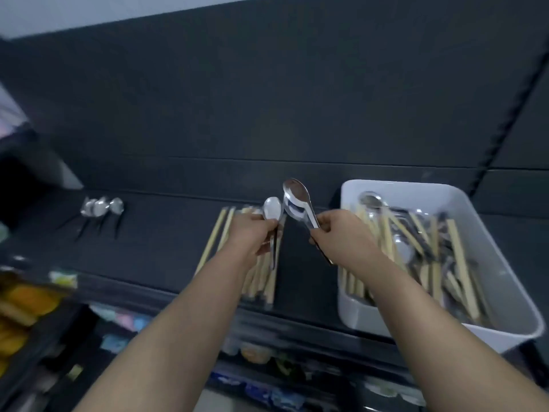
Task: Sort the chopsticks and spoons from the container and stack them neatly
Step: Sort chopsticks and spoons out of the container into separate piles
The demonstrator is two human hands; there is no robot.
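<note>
The left hand and right hand hang close together just left of the white container, over a bare strip of dark counter that runs between the container's left wall and a pile of chopsticks. Behind them the counter lies open up to the dark wall; its front edge runs under the forearms.

Both forearms reach forward and converge, backs of the hands up, the right wrist crossing the container's left rim.

The left hand's fingers curl round the handle of a single spoon, bowl upright and handle pointing down past the palm. The right hand pinches the handles of a small stack of spoons, bowls raised and leaning toward the single spoon, just beside it; motion blur hides whether they touch.

The container holds mixed chopsticks and spoons, jumbled together. The chopstick pile lies partly under the left hand. Well left of the container, a row of spoons lies on the counter, bowls toward the wall. Below the counter's front edge, blurred colourful packets sit on a shelf.
</note>
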